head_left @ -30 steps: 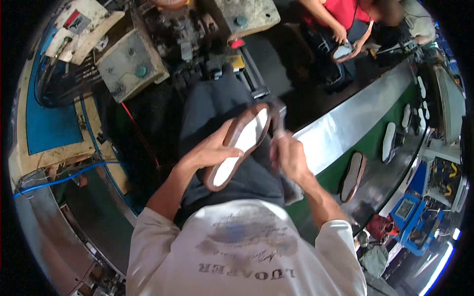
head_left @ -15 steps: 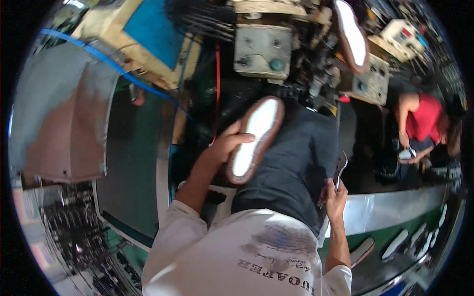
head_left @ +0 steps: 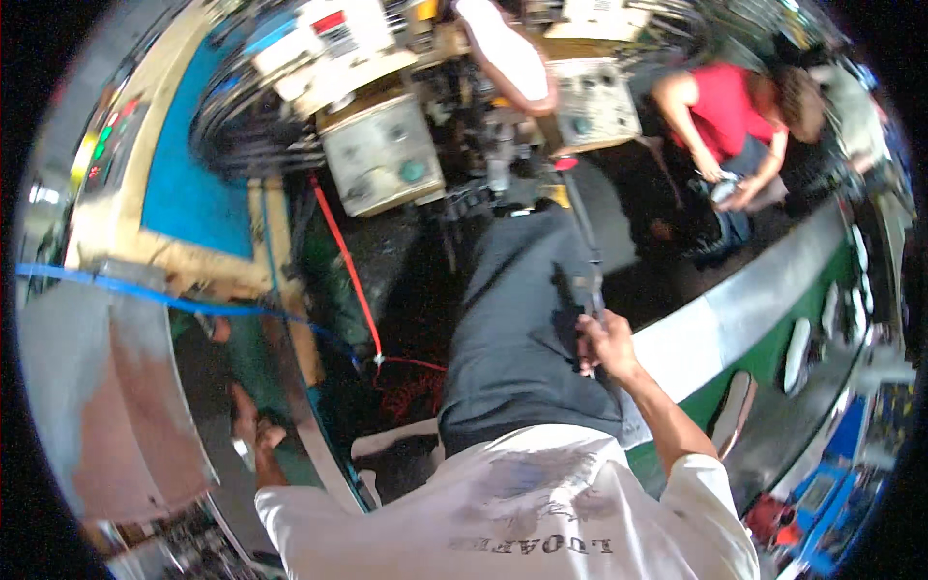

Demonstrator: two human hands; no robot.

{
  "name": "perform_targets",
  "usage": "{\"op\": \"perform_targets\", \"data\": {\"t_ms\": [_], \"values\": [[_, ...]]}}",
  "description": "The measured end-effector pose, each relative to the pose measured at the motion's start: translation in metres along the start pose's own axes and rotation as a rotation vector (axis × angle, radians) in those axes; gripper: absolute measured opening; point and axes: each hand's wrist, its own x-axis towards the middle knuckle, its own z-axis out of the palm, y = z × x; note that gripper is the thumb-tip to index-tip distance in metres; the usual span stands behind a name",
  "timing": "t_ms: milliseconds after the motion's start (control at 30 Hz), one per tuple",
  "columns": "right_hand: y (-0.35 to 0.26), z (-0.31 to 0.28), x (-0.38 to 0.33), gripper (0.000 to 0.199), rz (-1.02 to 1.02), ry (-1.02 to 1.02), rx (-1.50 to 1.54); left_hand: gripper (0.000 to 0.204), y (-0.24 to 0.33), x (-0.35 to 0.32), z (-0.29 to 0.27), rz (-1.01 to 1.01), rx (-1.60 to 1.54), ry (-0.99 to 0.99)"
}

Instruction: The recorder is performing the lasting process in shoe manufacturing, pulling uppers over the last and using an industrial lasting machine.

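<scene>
My right hand point(head_left: 604, 343) rests over my grey-trousered lap point(head_left: 522, 329), closed around the lower end of a thin dark rod point(head_left: 583, 242). The rod runs up to a red tip near the machines. My left hand point(head_left: 249, 435) hangs low at the left beside a curved metal rim point(head_left: 309, 425). Something small and pale shows at its fingers, too blurred to tell whether it is held. A white shoe sole with a brown edge point(head_left: 507, 53) sits on the machinery at the top, away from both hands.
Beige machine boxes point(head_left: 382, 155) and a red cable point(head_left: 343, 261) stand ahead. A metal-edged green conveyor point(head_left: 773, 309) with several soles curves along the right. A seated person in a red top point(head_left: 730, 101) works beyond it. A blue board point(head_left: 198, 184) lies at the left.
The sole has left my left hand, and a sole now sits up on the machine. My left hand dropped to the lower left. My right hand now grips the rod.
</scene>
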Motion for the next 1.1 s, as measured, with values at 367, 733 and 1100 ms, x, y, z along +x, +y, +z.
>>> {"op": "perform_targets", "data": {"t_ms": [367, 733, 1100], "values": [[0.001, -0.021, 0.002, 0.038, 0.093, 0.011, 0.098, 0.043, 0.272, 0.115, -0.12, 0.411, -0.645, 0.228], [0.038, -0.029, -0.041, 0.042, 0.015, 0.01, 0.434, 0.056, 0.596, 0.267, -0.378, 0.277, -2.243, -0.754], [0.046, -0.073, -0.04, 0.024, -0.154, 0.297, -0.095, 0.055, 0.551, 0.075, -0.363, 0.505, -2.09, -0.936]]}}
